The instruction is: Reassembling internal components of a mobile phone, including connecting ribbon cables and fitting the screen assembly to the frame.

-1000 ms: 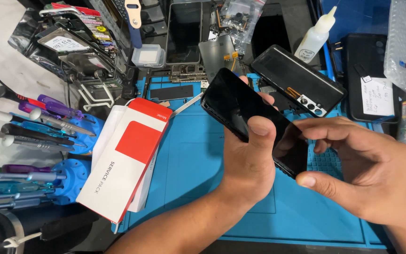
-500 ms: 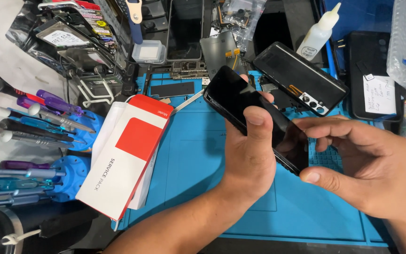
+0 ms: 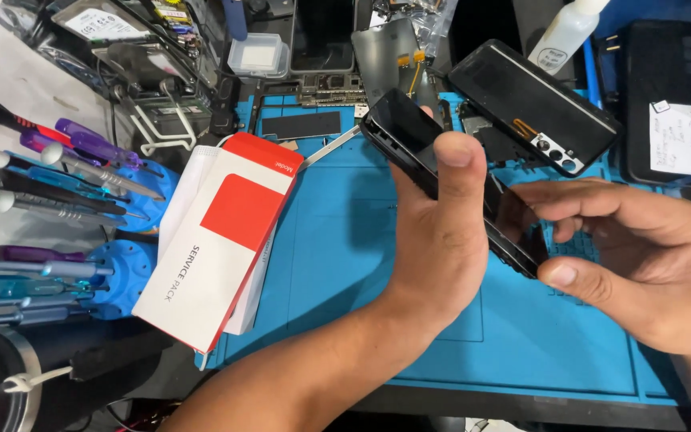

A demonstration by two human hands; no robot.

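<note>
Two hands on one black phone [image 3: 441,172], held tilted above blue mat [image 3: 345,232] on tabletop. Left hand [image 3: 433,240] wrapped round its middle, thumb pressed on glass. Right hand [image 3: 641,256] pinching lower end, fingers [image 3: 569,276] closed there. Step in hand: apparently seating or checking screen edge. Next move calls for steady grip, even pressure. White-and-red box [image 3: 217,240] lying left.

Left hand [image 3: 433,248] gripping black phone [image 3: 409,136] over blue mat [image 3: 345,232], right hand [image 3: 641,264] at its lower end
</note>
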